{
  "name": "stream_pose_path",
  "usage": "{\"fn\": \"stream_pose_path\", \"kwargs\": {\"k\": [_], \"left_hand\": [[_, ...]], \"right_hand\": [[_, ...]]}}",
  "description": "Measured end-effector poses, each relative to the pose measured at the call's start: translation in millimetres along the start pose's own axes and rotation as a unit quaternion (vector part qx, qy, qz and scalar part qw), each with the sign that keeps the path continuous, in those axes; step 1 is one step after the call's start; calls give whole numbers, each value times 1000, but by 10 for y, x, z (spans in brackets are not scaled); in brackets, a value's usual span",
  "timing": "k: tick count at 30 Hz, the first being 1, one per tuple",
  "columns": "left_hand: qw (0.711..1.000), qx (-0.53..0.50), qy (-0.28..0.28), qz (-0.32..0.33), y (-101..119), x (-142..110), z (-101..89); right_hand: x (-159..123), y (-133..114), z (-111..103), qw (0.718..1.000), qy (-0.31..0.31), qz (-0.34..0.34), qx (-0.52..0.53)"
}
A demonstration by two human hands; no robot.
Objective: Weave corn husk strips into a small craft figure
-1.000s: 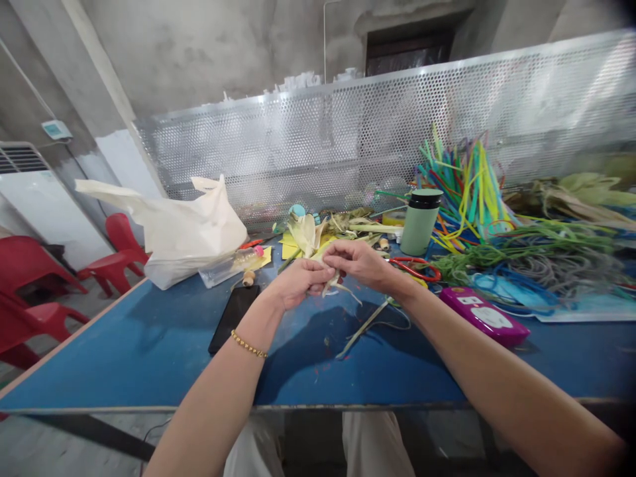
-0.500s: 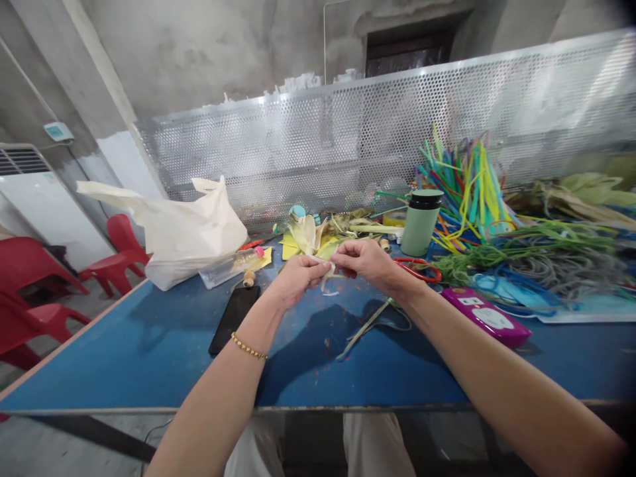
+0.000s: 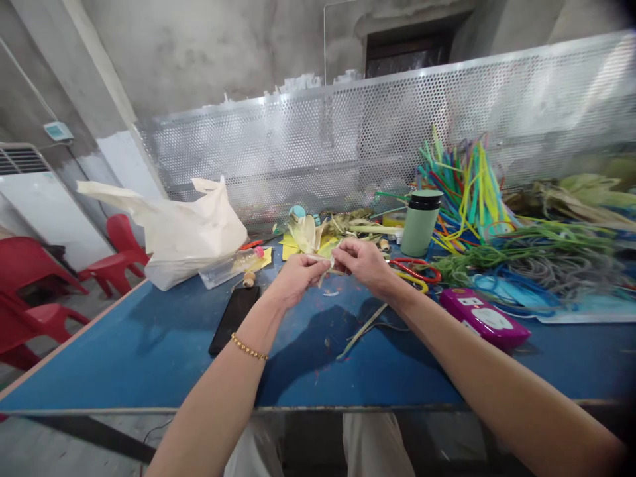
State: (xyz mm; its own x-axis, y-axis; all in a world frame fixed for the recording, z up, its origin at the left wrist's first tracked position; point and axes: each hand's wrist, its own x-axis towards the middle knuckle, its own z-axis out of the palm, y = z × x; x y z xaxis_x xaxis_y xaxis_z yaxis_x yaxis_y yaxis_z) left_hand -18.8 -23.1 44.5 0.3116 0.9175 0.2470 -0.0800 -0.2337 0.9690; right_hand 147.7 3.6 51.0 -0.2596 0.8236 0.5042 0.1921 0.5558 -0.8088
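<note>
Red chairs (image 3: 42, 318): are standing on the floor beyond the left edge of the blue table (image 3: 124, 371).
White bag (image 3: 183, 232): is slumping on the table, its handles sticking up.
Clear bottle (image 3: 223, 269): is lying on its side just right of the bag, its pink cap pointing away from the person.
Black phone (image 3: 233, 319): is lying flat, partly covered by the left forearm.
Gold bracelet (image 3: 249, 348): is circling the left forearm near the wrist.
Left hand (image 3: 298, 279): is pinching the pale piece, thumb and fingers closing on it, above the table.
Husk pile (image 3: 305, 232): is spreading just behind both hands.
Pale piece (image 3: 331, 262): is sitting between the two hands, right of the left fingertips and left of the right ones, touching both; its exact shape is hiding among the fingers.
Loose strip (image 3: 362, 333): is lying on the table, nearer the person than the hands.
Right hand (image 3: 365, 265): is gripping the same piece, thumb and fingers together on it.
Green cup (image 3: 421, 225): is standing upright behind the right wrist.
Purple box (image 3: 484, 318): is resting right of the right forearm.
Coloured strips (image 3: 479, 192): are fanning out in a bundle behind the box.
Green cords (image 3: 546, 242): are lying tangled at the right.
</note>
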Motion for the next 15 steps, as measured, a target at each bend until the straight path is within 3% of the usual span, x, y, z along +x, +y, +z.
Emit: {"fn": "stream_pose_path", "kwargs": {"k": [4,9,15], "left_hand": [[999,-4,28,15,-12,8,11],[999,-11,37,9,-26,5,14],[998,-46,42,7,-54,31,24]], "right_hand": [[-24,-2,21,998,-43,26,36],[-16,32,72,999,10,1,52],[8,71,81,999,36,-6,-9]]}}
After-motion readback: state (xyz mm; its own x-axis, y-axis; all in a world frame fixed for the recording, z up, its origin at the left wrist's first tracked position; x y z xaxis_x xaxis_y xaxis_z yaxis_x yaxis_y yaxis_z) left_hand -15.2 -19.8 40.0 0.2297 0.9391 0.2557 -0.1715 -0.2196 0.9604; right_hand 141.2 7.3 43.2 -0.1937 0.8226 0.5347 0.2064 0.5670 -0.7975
